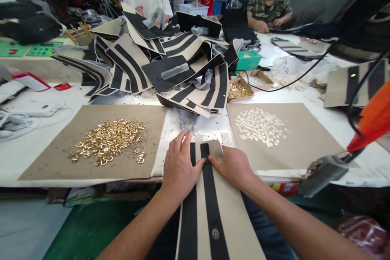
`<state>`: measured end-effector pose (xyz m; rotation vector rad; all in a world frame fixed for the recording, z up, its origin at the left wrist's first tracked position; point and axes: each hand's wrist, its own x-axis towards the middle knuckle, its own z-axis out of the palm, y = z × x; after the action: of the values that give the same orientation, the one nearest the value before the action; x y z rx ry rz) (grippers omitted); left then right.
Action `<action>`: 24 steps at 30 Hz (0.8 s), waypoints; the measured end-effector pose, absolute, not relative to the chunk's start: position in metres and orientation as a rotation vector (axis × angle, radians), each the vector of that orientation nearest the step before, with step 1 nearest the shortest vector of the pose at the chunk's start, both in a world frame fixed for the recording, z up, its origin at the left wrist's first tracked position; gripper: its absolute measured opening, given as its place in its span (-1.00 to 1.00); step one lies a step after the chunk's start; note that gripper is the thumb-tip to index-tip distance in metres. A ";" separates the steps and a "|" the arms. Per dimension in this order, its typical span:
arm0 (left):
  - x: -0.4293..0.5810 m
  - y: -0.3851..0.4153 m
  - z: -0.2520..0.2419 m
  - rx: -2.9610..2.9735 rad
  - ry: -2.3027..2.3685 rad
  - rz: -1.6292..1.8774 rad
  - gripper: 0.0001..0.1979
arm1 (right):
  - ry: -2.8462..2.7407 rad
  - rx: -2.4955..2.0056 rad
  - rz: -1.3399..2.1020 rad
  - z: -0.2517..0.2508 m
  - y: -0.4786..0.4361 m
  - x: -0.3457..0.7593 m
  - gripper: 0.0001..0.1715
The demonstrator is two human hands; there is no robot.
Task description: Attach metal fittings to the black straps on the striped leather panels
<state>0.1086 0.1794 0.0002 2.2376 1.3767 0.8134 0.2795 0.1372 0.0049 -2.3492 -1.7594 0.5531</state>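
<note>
Beige panel (pixel 228 207) | one stud (pixel 215 234) set | left hand (pixel 180 165), right hand (pixel 233 166) grasping it | unfitted: fittings (pixel 111 140) left of panel, washers (pixel 258 125) right

I can't make out any words; the scrawl (pixel 285 66) on the plastic bag (pixel 294 70), upper right, is too blurred.

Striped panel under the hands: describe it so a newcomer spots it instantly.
From the heap of panels on the white table, come nearer, between the gold fittings and pale ring-shaped pieces. A beige panel with black lengthwise stripes juts past the near edge. Unlike the heaped ones, it has the left hand and right hand on it.
</note>
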 end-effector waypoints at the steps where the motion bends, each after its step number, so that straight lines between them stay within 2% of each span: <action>1: 0.109 0.176 -0.001 2.319 1.304 0.814 -0.28 | -1.763 -2.339 0.549 0.006 0.137 0.279 -0.55; 5: 0.110 0.169 -0.014 2.339 1.058 0.737 -0.64 | -1.771 -2.301 0.550 0.007 0.137 0.277 -0.57; 7: 0.110 0.168 -0.022 2.285 1.042 0.755 -0.74 | -1.756 -2.278 0.569 0.008 0.137 0.279 -0.58; 12: 0.109 0.170 -0.032 2.208 1.039 0.835 -0.73 | -1.588 -2.016 0.705 0.008 0.129 0.313 -0.67; 18: 0.106 0.168 -0.039 2.193 1.053 0.928 -0.73 | -1.442 -2.193 0.336 -0.006 0.121 0.379 -0.72; 24: 0.106 0.168 -0.040 2.174 1.064 0.934 -0.72 | -1.611 -2.260 0.303 -0.015 0.131 0.393 -0.74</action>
<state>0.1062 0.1677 -0.0401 2.1742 1.0641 0.9343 0.3929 0.1309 -0.0146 -2.2597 -1.6112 0.3025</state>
